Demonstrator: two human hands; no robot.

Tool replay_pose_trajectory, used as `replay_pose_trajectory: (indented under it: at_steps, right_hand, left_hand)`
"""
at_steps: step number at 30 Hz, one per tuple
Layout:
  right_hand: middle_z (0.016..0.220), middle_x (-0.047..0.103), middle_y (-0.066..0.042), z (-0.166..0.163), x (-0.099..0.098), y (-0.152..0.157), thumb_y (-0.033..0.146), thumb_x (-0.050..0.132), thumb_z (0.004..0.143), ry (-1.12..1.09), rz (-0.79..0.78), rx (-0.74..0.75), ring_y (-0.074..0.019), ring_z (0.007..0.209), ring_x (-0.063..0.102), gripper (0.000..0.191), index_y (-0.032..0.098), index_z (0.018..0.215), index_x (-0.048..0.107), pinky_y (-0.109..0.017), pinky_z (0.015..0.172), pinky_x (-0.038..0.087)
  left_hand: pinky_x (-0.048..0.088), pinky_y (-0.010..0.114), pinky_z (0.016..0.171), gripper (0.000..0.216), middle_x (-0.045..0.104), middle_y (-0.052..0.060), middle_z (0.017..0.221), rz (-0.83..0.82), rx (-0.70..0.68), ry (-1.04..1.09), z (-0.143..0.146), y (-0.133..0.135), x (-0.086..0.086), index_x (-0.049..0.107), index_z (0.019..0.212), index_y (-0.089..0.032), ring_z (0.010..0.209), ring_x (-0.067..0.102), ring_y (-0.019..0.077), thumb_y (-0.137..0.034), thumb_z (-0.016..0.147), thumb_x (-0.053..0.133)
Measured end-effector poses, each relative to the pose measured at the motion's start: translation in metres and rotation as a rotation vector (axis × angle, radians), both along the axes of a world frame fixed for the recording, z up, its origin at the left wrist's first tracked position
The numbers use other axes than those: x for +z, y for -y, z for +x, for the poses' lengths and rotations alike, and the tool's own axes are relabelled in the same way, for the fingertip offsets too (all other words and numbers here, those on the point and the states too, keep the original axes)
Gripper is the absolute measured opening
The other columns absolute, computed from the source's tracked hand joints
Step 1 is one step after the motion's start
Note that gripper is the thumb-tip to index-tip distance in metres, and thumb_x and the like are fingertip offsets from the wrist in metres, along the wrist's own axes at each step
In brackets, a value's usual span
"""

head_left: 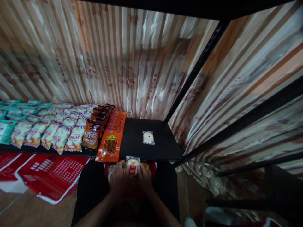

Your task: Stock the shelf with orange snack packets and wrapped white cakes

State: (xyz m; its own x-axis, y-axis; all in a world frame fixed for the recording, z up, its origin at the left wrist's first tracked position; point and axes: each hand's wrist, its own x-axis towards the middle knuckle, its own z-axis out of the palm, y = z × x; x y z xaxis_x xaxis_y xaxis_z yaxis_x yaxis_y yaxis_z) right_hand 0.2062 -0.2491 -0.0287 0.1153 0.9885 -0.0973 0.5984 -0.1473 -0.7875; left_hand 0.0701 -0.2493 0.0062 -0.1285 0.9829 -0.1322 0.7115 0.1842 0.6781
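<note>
Between my knees, at the front edge of the black shelf (132,124), I hold a small clear packet with a round white cracker (133,167) and a red label. My left hand (119,176) grips its left side and my right hand (143,178) its right side. Beneath both hands is a red container (154,166) with more packets in it, mostly hidden by my hands. Another round white cracker packet (148,137) lies flat on the shelf, apart from my hands. Just left of it lie flat orange snack packets (110,138).
Left along the shelf stand rows of brown-orange bags (90,135), white snack bags (74,138) and green bags (7,130). Red baskets (59,170) sit on the floor below. A black frame post (194,72) rises at the right, before striped sheeting (132,63).
</note>
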Motion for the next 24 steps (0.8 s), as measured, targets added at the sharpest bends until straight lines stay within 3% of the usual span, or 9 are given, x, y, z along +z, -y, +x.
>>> replay_pose_trajectory:
  at_steps: [5, 9, 12, 19, 24]
  right_hand:
    - [0.091, 0.066, -0.009, -0.002, 0.014, -0.006, 0.037, 0.025, 0.086, -0.015, 0.047, -0.007, -0.0176, 0.084, 0.059, 0.043, 0.016, 0.098, 0.059, -0.024, 0.074, 0.043]
    - [0.091, 0.066, -0.008, -0.002, 0.019, -0.012, 0.040, 0.026, 0.086, -0.058, 0.066, -0.026, -0.0175, 0.084, 0.060, 0.044, 0.016, 0.100, 0.059, -0.023, 0.074, 0.044]
    - [0.088, 0.067, -0.007, -0.001, 0.023, -0.019, 0.045, 0.028, 0.085, -0.149, 0.094, -0.022, -0.0174, 0.080, 0.061, 0.045, 0.016, 0.100, 0.059, -0.023, 0.071, 0.045]
    - [0.053, 0.057, 0.000, -0.002, 0.036, -0.040, 0.053, 0.033, 0.082, -0.316, 0.070, -0.022, -0.0128, 0.043, 0.050, 0.051, 0.012, 0.104, 0.055, -0.022, 0.044, 0.039]
    - [0.058, 0.060, -0.001, -0.004, 0.041, -0.059, 0.052, 0.036, 0.080, -0.340, 0.092, -0.044, -0.0129, 0.046, 0.053, 0.052, 0.012, 0.108, 0.053, -0.022, 0.046, 0.042]
  left_hand:
    - [0.042, 0.027, 0.083, 0.036, 0.060, 0.008, 0.107, -0.086, -0.070, 0.259, 0.005, -0.009, -0.002, 0.042, 0.115, -0.017, 0.095, 0.058, 0.0168, -0.032, 0.085, 0.030]
    - [0.043, 0.027, 0.080, 0.036, 0.062, 0.009, 0.102, -0.029, -0.065, 0.405, 0.009, -0.018, -0.006, 0.046, 0.108, -0.015, 0.090, 0.059, 0.0172, -0.035, 0.082, 0.032]
    - [0.044, 0.028, 0.080, 0.035, 0.063, 0.009, 0.099, 0.004, -0.053, 0.440, 0.010, -0.027, -0.008, 0.048, 0.105, -0.014, 0.089, 0.059, 0.0177, -0.036, 0.081, 0.035]
    - [0.048, 0.026, 0.074, 0.038, 0.065, 0.009, 0.096, -0.009, 0.001, 0.552, 0.014, -0.053, -0.003, 0.044, 0.112, -0.013, 0.083, 0.062, 0.0166, -0.033, 0.080, 0.040]
    - [0.048, 0.024, 0.073, 0.032, 0.064, 0.009, 0.093, -0.036, 0.023, 0.449, 0.015, -0.073, 0.010, 0.045, 0.109, -0.012, 0.081, 0.061, 0.0147, -0.026, 0.081, 0.039]
